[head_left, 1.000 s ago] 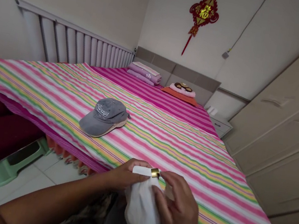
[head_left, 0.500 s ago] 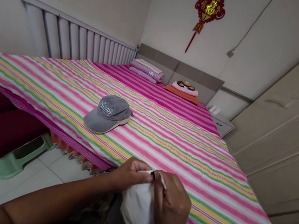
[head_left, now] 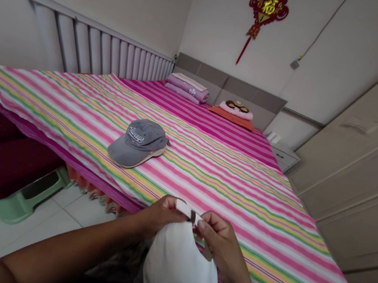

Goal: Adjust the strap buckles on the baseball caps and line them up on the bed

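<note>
A white baseball cap (head_left: 181,267) hangs between my hands at the bed's near edge, its crown toward me and its back strap (head_left: 184,209) uppermost. My left hand (head_left: 163,215) pinches the strap on the left of a small dark buckle (head_left: 193,216). On the other side, my right hand (head_left: 218,237) has thumb and fingers closed on the strap's right part. The cap's opening shows below the strap. A grey baseball cap (head_left: 141,143) with white lettering lies on the striped sheet, beyond my left hand, brim toward the near left.
The bed carries a striped sheet (head_left: 240,184), folded purple bedding (head_left: 187,88) and an orange pillow (head_left: 231,117) at the headboard. A red-topped green stool (head_left: 4,172) stands at left. A wardrobe (head_left: 361,177) lines the right side, near a nightstand (head_left: 283,158).
The white cap has turned so its strap and back opening show. My right hand has opened out to the right along the strap; my left hand keeps its pinch.
</note>
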{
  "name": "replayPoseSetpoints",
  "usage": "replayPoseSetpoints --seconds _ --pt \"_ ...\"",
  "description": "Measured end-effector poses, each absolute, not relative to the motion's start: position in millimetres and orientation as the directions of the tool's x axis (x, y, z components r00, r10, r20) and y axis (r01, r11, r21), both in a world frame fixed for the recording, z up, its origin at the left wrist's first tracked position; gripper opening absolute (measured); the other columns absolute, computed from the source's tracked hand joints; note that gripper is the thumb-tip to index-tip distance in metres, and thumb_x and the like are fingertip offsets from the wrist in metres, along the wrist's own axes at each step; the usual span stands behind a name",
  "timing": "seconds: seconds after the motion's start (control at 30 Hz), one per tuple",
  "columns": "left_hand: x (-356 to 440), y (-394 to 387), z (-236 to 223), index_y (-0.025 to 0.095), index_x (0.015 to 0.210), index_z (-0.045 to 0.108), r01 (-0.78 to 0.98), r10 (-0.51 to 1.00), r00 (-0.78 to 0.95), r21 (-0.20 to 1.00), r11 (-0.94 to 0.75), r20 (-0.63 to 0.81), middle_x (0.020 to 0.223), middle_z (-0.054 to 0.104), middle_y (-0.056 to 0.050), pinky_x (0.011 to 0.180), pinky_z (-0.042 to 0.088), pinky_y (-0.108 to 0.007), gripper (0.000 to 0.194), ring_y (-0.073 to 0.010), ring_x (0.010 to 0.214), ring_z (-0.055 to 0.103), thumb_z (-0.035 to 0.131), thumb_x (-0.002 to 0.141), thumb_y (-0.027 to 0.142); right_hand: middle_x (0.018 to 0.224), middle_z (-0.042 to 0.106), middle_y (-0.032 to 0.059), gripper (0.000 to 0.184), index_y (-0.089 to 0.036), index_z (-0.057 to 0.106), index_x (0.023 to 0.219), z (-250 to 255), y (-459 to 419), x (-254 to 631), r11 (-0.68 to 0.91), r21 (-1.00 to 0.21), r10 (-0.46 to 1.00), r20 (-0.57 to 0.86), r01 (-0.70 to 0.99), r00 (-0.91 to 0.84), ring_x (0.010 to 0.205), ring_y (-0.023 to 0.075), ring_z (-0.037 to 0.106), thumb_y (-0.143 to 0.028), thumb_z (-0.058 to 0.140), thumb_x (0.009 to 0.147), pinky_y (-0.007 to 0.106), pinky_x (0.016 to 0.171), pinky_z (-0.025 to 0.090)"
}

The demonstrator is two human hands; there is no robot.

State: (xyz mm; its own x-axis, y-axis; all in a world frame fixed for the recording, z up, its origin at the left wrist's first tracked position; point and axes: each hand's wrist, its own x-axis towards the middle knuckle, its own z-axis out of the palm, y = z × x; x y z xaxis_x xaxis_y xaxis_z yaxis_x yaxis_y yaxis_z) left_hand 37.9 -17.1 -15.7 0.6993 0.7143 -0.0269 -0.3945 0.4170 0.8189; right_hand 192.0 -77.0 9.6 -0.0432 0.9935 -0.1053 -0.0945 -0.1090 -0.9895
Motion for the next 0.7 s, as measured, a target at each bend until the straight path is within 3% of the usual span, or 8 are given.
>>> replayPoseSetpoints --seconds 0.17,0.27,0.4,0.5,0.7 --pt "31 -8 -8 0.01 0.063 0.059 -0.504 0.756 0.655 0.749 0.43 0.006 0.053 0.057 0.0 0.044 0.036 -0.017 0.028 -0.0062 0.042 0.048 0.074 0.057 0.032 0.042 0.042 -0.0072 0.028 -0.017 0.049 0.057 2 -68 203 -0.065 -0.931 0.993 -0.097 -0.36 0.073 0.04 0.0067 0.036 -0.035 0.068 0.067 0.019 0.045 0.034" --pt "29 -3 -5 0.009 0.064 0.059 -0.531 0.767 0.641 0.72 0.448 -0.005 0.052 0.056 0.001 0.044 0.036 -0.016 0.025 -0.0052 0.042 0.047 0.073 0.058 0.029 0.047 0.046 -0.006 0.026 -0.018 0.049 0.058 -3 -65 210 -0.032 -0.871 0.996 -0.07 -0.489 0.06 0.043 0.008 0.041 -0.035 0.065 0.071 0.022 0.049 0.039" --pt "27 1 -4 0.01 0.064 0.057 -0.566 0.762 0.647 0.665 0.487 -0.007 0.049 0.053 0.003 0.043 0.037 -0.016 0.024 -0.0051 0.041 0.047 0.073 0.06 0.028 0.064 0.061 0.0018 0.026 -0.016 0.059 0.074 -16 -67 210 -0.118 -0.866 0.992 -0.078 -0.486 -0.101 0.061 0.0151 0.056 -0.042 0.062 0.071 0.026 0.059 0.044" --pt "22 7 -6 0.011 0.065 0.055 -0.601 0.797 0.604 0.649 0.467 -0.014 0.051 0.053 0.003 0.045 0.04 -0.017 0.023 -0.006 0.043 0.048 0.073 0.06 0.025 0.069 0.065 0.0028 0.026 -0.016 0.06 0.076 -28 -68 205 -0.265 -0.828 0.959 -0.17 -0.495 -0.228 0.06 0.0155 0.059 -0.035 0.071 0.063 0.025 0.058 0.044" --pt "-8 27 -20 0.009 0.072 0.06 -0.522 0.762 0.645 0.69 0.501 -0.066 0.063 0.061 -0.004 0.056 0.044 -0.023 0.015 -0.0116 0.054 0.057 0.066 0.067 0.021 0.061 0.065 -0.0035 0.028 -0.022 0.059 0.076 -30 -57 195 -0.117 -0.769 0.971 -0.222 -0.628 0.091 0.051 0.0141 0.059 -0.025 0.077 0.055 0.023 0.049 0.043"
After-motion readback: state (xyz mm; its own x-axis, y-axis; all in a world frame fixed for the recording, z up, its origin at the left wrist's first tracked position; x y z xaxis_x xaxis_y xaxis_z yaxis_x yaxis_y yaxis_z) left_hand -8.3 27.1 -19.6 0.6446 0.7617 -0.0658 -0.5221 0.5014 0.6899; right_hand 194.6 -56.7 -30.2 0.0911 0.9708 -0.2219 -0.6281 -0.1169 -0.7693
